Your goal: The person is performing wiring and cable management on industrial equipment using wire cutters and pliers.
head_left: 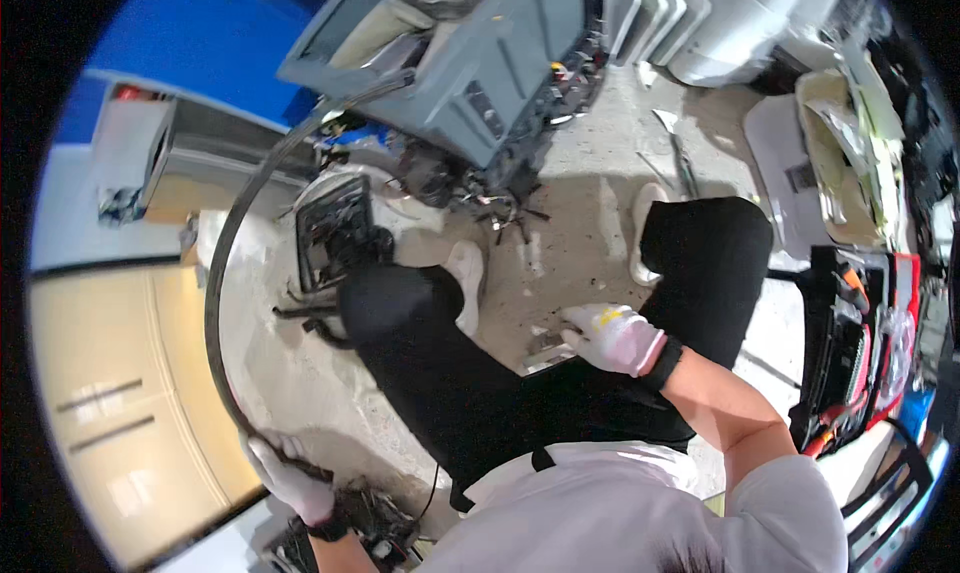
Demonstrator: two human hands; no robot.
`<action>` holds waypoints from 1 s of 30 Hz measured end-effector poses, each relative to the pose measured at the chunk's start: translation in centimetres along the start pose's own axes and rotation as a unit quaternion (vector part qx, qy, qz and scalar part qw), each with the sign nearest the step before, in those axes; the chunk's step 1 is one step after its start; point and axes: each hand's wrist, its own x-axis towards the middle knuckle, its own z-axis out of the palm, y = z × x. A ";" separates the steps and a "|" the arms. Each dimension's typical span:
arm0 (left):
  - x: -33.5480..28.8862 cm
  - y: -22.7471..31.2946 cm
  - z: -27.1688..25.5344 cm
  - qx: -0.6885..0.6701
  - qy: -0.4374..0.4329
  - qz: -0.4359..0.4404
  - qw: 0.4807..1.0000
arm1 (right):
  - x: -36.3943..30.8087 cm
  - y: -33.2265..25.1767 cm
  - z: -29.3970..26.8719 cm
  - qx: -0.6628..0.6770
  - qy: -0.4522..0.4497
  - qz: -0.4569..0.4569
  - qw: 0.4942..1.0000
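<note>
My left hand (290,481), in a white glove, is at the lower left with its fingers closed round the end of a long dark flexible strip (217,273). The strip bows up and over to the grey plastic bin (530,33), where its far end lies at the rim. My right hand (617,340), gloved in white with a yellow mark, is above my lap between the knees. Its fingers are curled together, and a small silvery metal piece (547,349) shows right by the fingertips. What those fingers grip is partly hidden.
Black scrap parts (510,188) litter the floor below the bin. A black frame-like part (335,233) lies by my left knee. Cream cabinets (110,353) stand at the left. On the right are an open red-and-black tool case (860,333) and a pale tub (785,173).
</note>
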 end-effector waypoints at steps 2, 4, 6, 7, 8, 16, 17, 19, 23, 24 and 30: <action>1.9 -0.8 -2.3 -0.050 0.013 -0.038 0.998 | 0.1 0.0 0.3 0.015 0.016 -0.020 1.000; 3.3 -1.5 -4.0 -0.089 -0.009 -0.075 0.993 | -0.2 0.6 0.7 0.007 0.035 -0.022 0.999; 4.3 -2.3 -3.7 -0.076 0.068 -0.083 0.991 | -0.3 0.5 0.7 -0.024 0.028 -0.020 0.999; 4.6 -3.1 -3.0 -0.067 0.077 -0.084 0.991 | -0.5 1.0 1.1 -0.021 0.034 -0.026 0.999; 4.8 -3.5 -2.8 -0.056 0.089 -0.083 0.991 | -0.5 0.0 0.5 -0.033 0.011 -0.004 0.999; 10.4 -15.7 -8.6 -0.302 0.119 -0.282 0.903 | -0.1 1.1 1.1 -0.031 -0.040 0.051 0.997; 11.0 -16.8 -8.8 -0.288 0.148 -0.290 0.901 | 0.2 1.2 1.2 -0.041 -0.049 0.061 0.996; 12.4 -19.0 -9.3 -0.276 0.178 -0.304 0.894 | 0.5 0.7 1.0 -0.041 -0.066 0.087 0.993; 16.0 -23.5 -10.8 -0.179 0.226 -0.318 0.903 | 1.3 0.3 1.1 -0.070 -0.105 0.139 0.982; 16.9 -24.9 -11.5 -0.132 0.214 -0.320 0.913 | 1.6 0.0 1.1 -0.077 -0.123 0.161 0.976; 21.8 -31.0 -14.1 -0.134 0.291 -0.288 0.902 | 1.8 1.6 2.1 -0.116 -0.136 0.173 0.969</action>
